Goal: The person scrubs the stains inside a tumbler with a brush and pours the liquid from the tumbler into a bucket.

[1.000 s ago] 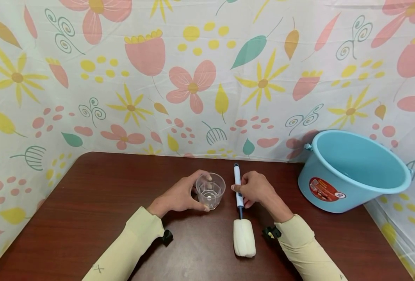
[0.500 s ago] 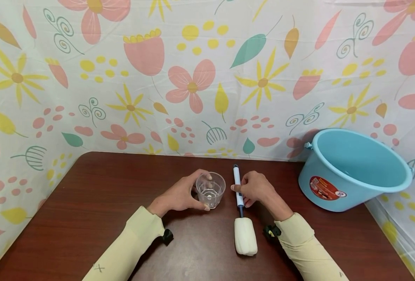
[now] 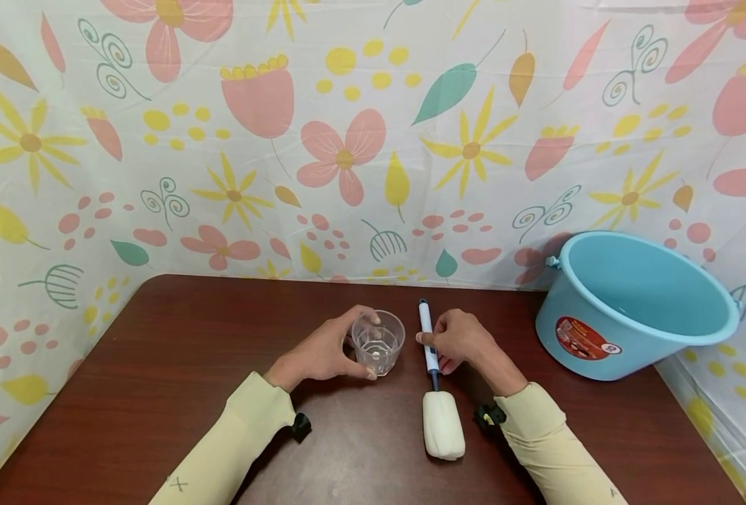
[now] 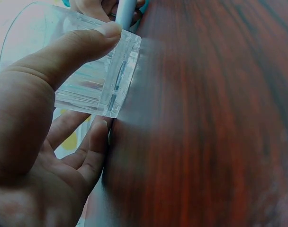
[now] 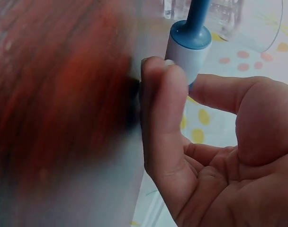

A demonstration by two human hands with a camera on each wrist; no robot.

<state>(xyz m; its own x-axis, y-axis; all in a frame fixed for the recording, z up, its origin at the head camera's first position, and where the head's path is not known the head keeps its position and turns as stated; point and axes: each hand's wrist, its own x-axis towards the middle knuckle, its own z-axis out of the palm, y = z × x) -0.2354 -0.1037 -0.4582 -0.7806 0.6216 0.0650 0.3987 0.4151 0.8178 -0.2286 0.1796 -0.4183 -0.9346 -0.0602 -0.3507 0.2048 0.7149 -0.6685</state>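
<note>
A clear plastic cup [image 3: 380, 345] stands upright near the middle of the brown table. My left hand [image 3: 322, 353] holds its left side, thumb on the near wall; in the left wrist view the cup's base [image 4: 119, 78] is at the tabletop. To the right of the cup lies a sponge bottle brush, with its white and blue handle [image 3: 426, 321] pointing away and its cream sponge head [image 3: 443, 425] towards me. My right hand [image 3: 464, 344] pinches the handle near its lower part. The right wrist view shows the blue collar [image 5: 191, 35] above the fingers.
A large light-blue bucket [image 3: 575, 308] with a red label stands on the table at the right back. Behind the table's far edge hangs a flower-patterned sheet [image 3: 347, 231]. Dark wood tabletop [image 3: 177, 365] extends to the left.
The brush has turned slightly, its sponge head shifting a little to the right and its handle tip a little nearer. Both hands and the cup stay almost where they were.
</note>
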